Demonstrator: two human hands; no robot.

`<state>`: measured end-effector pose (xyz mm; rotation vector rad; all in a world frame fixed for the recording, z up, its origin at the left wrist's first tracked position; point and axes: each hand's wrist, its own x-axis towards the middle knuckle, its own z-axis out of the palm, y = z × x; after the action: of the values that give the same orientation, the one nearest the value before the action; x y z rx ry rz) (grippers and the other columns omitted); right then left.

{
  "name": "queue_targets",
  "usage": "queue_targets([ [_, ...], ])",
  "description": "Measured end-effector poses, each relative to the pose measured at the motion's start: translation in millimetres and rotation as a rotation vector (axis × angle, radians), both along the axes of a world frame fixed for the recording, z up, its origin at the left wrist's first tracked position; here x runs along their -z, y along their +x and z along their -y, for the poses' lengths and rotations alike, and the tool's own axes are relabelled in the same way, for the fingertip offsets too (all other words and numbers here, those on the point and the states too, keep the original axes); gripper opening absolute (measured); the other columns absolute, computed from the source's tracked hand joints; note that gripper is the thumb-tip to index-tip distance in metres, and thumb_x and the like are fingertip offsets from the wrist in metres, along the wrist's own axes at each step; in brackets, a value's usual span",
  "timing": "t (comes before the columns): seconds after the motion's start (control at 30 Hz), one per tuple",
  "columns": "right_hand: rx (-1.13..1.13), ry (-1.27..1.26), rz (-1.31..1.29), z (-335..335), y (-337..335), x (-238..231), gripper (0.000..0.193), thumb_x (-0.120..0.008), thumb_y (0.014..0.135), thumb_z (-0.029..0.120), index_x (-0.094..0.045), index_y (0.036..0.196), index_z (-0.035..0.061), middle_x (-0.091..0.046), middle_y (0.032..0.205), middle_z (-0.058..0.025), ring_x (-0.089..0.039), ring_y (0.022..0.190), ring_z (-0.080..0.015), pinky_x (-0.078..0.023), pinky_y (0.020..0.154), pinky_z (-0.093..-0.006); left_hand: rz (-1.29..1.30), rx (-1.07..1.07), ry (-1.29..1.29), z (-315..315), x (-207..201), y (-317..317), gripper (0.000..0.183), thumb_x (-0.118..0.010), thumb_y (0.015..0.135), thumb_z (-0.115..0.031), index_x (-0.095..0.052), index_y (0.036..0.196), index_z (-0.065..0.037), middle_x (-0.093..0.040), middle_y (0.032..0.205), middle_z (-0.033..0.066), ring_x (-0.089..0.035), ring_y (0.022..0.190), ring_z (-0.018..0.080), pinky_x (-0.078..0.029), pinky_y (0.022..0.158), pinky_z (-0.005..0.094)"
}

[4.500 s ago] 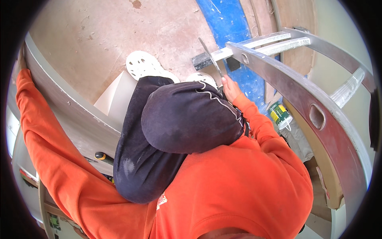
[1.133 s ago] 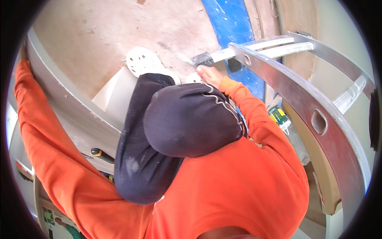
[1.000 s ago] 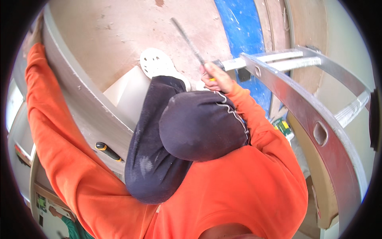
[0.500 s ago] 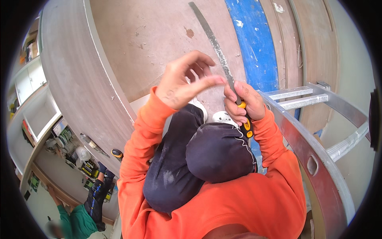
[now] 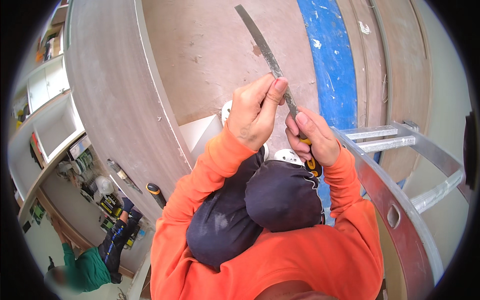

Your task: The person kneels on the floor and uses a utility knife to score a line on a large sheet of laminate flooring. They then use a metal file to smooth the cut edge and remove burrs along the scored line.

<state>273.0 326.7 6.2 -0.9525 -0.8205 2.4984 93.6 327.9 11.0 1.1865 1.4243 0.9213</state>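
A long flat metal file (image 5: 263, 44) slants up and away in front of me, whitish dust along part of its blade. My right hand (image 5: 318, 139) is closed round its lower end, where the black and yellow handle (image 5: 312, 166) begins; most of that handle is hidden by the fingers and my knee. Thumb and fingers of my left hand (image 5: 253, 111) pinch the blade about midway, a short way above the right hand. The far tip of the file is free and points to the upper left.
An aluminium ladder (image 5: 382, 195) stands close on my right. To the left, a wooden panel (image 5: 112, 75) carries a yellow-black handled tool (image 5: 155, 193) and a slim tube-like item (image 5: 121, 174). A blue strip (image 5: 334, 75) crosses the dusty floor. Another person in green (image 5: 89, 270) works at lower left.
My left hand, which hovered with loosely curled fingers beside the file, has moved up and right and now pinches the blade. The view has shifted slightly; my right hand keeps its hold.
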Motion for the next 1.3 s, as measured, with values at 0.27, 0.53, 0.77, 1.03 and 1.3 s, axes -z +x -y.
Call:
queue_targets([
  [0.27, -0.057, -0.08, -0.066, -3, -3, -4, 0.038, -0.035, 0.106, 0.042, -0.043, 0.089, 0.0091, -0.038, 0.058, 0.0029, -0.034, 0.044, -0.0044, -0.032, 0.04, -0.02, 0.247, 0.067, -0.053, 6, -1, -18, 0.039, -0.038, 0.107, -0.027, -0.052, 0.083, 0.0, -0.05, 0.07, 0.0027, -0.043, 0.064, 0.0099, -0.036, 0.059, 0.026],
  [0.53, -0.057, -0.074, -0.03, -4, -5, -6, 0.037, -0.035, 0.106, 0.042, -0.043, 0.089, 0.0096, -0.038, 0.058, 0.0033, -0.032, 0.045, -0.0043, -0.032, 0.04, -0.0199, 0.196, 0.052, 0.065, 7, 7, -20, 0.024, -0.049, 0.102, -0.015, -0.054, 0.086, 0.002, -0.05, 0.071, 0.0072, -0.048, 0.063, 0.0134, -0.039, 0.059, 0.0285],
  [0.77, -0.07, 0.062, 0.108, -1, -8, -13, 0.035, -0.036, 0.106, 0.035, -0.045, 0.088, 0.0071, -0.036, 0.059, 0.004, -0.032, 0.048, -0.0048, -0.029, 0.043, -0.0221, 0.187, 0.007, 0.078, 10, 12, -21, 0.024, -0.053, 0.1, -0.016, -0.054, 0.085, 0.002, -0.051, 0.071, 0.0079, -0.047, 0.059, 0.0132, -0.038, 0.055, 0.0285],
  [1.03, -0.096, 0.263, 0.27, 2, -4, -10, 0.031, -0.041, 0.105, 0.025, -0.049, 0.087, 0.0013, -0.041, 0.059, -0.0018, -0.035, 0.051, -0.0093, -0.031, 0.048, -0.0291, 0.262, -0.15, 0.046, 4, 7, -18, 0.035, -0.039, 0.107, -0.029, -0.057, 0.093, -0.001, -0.05, 0.071, 0.0021, -0.047, 0.062, 0.0087, -0.036, 0.058, 0.0232],
  [1.3, -0.06, 0.414, 0.306, 11, -10, 4, 0.03, -0.046, 0.103, 0.026, -0.053, 0.114, -0.0009, -0.056, 0.063, -0.0033, -0.052, 0.053, -0.0071, -0.039, 0.048, -0.0214, 0.314, -0.236, -0.018, 2, 11, -22, 0.04, -0.035, 0.107, -0.033, -0.058, 0.097, -0.002, -0.053, 0.07, 0.0006, -0.049, 0.06, 0.0075, -0.037, 0.058, 0.022],
])
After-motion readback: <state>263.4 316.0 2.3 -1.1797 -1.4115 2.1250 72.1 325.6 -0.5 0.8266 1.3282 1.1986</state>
